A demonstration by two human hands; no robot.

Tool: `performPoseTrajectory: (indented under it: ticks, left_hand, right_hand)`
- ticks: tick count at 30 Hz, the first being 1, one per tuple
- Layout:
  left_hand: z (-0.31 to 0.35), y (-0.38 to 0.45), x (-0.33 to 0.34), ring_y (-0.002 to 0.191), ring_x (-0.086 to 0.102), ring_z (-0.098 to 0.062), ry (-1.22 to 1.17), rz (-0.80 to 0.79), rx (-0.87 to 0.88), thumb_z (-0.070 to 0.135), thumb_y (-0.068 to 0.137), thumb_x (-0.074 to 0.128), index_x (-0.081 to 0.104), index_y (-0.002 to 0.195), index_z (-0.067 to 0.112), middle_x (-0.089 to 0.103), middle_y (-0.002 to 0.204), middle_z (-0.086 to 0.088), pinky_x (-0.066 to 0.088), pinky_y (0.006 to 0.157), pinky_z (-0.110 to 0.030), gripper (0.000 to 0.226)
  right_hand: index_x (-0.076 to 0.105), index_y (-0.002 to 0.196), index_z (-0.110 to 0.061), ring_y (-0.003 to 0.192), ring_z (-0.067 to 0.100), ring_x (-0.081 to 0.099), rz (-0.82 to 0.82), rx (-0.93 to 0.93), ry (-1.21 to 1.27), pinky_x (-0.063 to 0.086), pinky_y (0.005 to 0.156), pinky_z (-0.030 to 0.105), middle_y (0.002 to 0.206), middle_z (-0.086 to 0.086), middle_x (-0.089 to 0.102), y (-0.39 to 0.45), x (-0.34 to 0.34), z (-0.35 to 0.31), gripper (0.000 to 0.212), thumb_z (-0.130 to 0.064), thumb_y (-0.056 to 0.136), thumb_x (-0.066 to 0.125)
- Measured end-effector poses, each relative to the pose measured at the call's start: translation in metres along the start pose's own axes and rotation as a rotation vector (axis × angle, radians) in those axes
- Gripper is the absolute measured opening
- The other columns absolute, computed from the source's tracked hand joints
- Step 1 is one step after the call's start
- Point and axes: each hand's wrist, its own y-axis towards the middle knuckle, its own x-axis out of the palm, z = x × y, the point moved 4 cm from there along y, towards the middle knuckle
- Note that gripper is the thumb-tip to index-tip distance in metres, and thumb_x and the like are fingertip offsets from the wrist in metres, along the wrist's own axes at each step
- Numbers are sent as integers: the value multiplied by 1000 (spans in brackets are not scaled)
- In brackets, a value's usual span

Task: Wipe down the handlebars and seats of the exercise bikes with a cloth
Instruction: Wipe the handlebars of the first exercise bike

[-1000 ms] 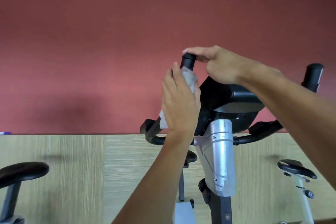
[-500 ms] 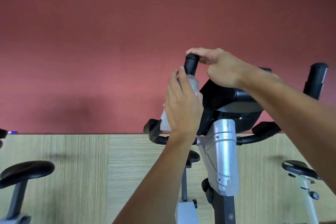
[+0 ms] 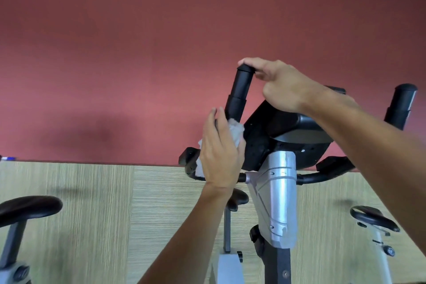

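Note:
An exercise bike with a silver column (image 3: 280,200) and a black console (image 3: 283,131) stands in front of me. Its left handlebar grip (image 3: 239,90) rises black and upright. My left hand (image 3: 220,154) grips the lower part of that bar with a pale grey cloth (image 3: 236,130) wrapped round it. My right hand (image 3: 280,85) rests on the grip's top, fingers curled over its cap. The right handlebar grip (image 3: 402,104) stands untouched. The bike's seat (image 3: 237,198) shows partly behind my left forearm.
A black seat (image 3: 27,208) of another bike is at the lower left and a third bike's seat (image 3: 373,218) at the lower right. A dark red wall (image 3: 138,53) lies behind, above wood-look flooring (image 3: 115,214).
My left hand has slid the cloth down the left handlebar, baring more of the black grip. My right hand has stayed on the grip's top.

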Motion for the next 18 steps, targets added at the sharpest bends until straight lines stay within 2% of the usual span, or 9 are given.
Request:
performPoseTrajectory:
  ticks: [2,5,9,11,13,15,16,17,18]
  left_hand:
    - [1,4,0,127,59,-31,-15,-32,0,23,92,69,41,146,3,54,143,-19,58,94,-40,63]
    - [19,34,-4,126,60,-32,-56,-57,-20,27,92,70,44,149,2,53,146,-19,60,88,-42,68]
    - [40,77,-4,134,54,-29,-130,-30,-9,34,92,67,37,155,1,47,153,-17,58,92,-37,77]
    - [35,68,-3,135,54,-27,-136,7,-20,37,95,65,38,154,0,47,154,-16,55,97,-32,75]
    - [22,45,-1,132,56,-25,-112,59,-14,35,95,68,41,151,0,49,152,-17,57,96,-29,71]
    - [7,21,1,133,55,-25,-119,69,-3,34,97,66,41,150,-1,49,152,-18,54,98,-28,68]
    - [2,14,1,134,54,-25,-135,65,-12,34,97,66,41,149,-1,49,151,-19,53,100,-29,67]
    - [-1,12,1,135,53,-25,-159,59,-31,34,97,65,43,148,-1,49,151,-18,53,99,-30,66]
    - [0,15,-1,133,54,-26,-181,45,-56,33,95,64,44,148,0,50,150,-16,54,97,-32,65]
  right_hand:
    - [52,135,-45,134,27,54,24,7,4,47,106,46,139,4,59,-3,1,-1,80,6,78,30]
    - [51,138,-44,122,38,61,55,1,24,53,97,50,135,2,62,-6,7,0,82,8,78,31]
    - [54,136,-44,125,28,59,85,-31,40,51,103,45,133,-2,64,-6,11,-1,70,-4,81,40]
    - [53,140,-41,124,29,60,109,-28,38,52,100,41,135,3,63,-3,10,-1,71,-3,82,41]
    - [53,142,-36,96,20,71,119,-18,46,57,80,28,132,8,64,-2,10,0,74,6,83,37]
    - [52,143,-35,60,1,61,120,-17,48,46,56,15,132,9,62,-6,11,-2,76,9,83,36]
    - [52,143,-36,61,1,61,120,-24,42,45,57,16,132,8,62,-6,12,-2,76,8,82,37]
    - [51,142,-36,77,6,66,128,-35,31,50,67,22,133,6,61,-7,13,-2,76,8,81,38]
    - [51,141,-37,102,16,67,138,-47,15,53,81,31,135,4,61,-6,14,-1,76,7,80,38]
